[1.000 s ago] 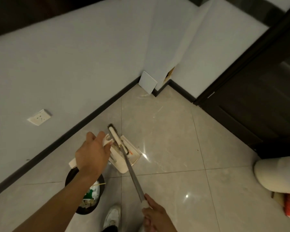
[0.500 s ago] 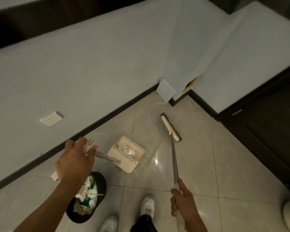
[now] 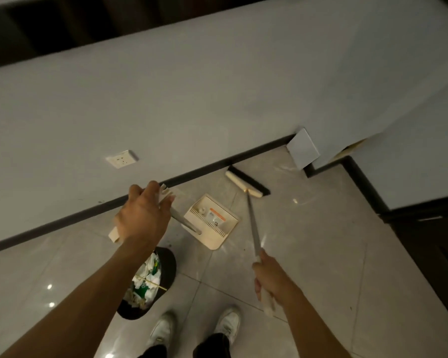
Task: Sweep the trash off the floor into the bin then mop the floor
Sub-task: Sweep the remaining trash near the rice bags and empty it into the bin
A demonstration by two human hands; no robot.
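Observation:
My left hand (image 3: 142, 215) grips the cream handle of a long-handled dustpan (image 3: 212, 222), whose cream pan rests flat on the tiled floor with an orange label inside. My right hand (image 3: 272, 279) holds the broom (image 3: 246, 183) by its metal pole. The broom's cream head with dark bristles lies by the black skirting, beyond the pan. A black round bin (image 3: 163, 270) full of white and green paper trash stands under my left forearm, partly hidden by it.
A white wall with a socket (image 3: 121, 158) runs along the left. A white panel (image 3: 302, 149) leans in the corner beside a gap in the wall. A dark door frame is at the right. My two white shoes (image 3: 226, 324) are below.
The broom head moved away from the dustpan toward the skirting and corner. My left hand shifted the dustpan slightly right, and the view swung left so the door left the frame.

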